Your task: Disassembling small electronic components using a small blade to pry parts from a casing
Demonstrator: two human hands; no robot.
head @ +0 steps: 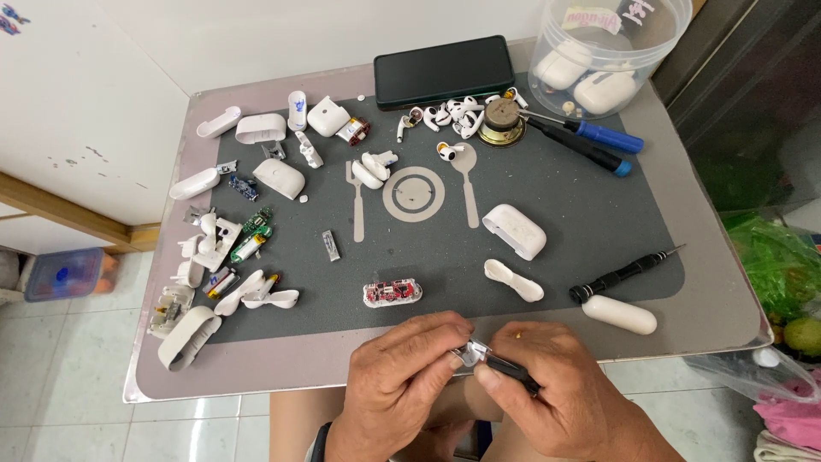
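At desk's (256, 376) near edge, left hand (402, 376) pinched small white part (473, 352), grip clenched on it; right hand (556, 385) grasped black tool (511, 373) w/ tip at part; red circuit board (392, 292) nearby on grey mat (556, 222).

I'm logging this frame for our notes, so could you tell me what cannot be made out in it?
- Small white and metal part, head view: mostly covered by the fingers of the left hand and right hand, so its shape is unclear.
- Black tool: its tip is hidden behind the part.
- Clear tub: cut off by the top edge.
- Red circuit board: components too small to tell.
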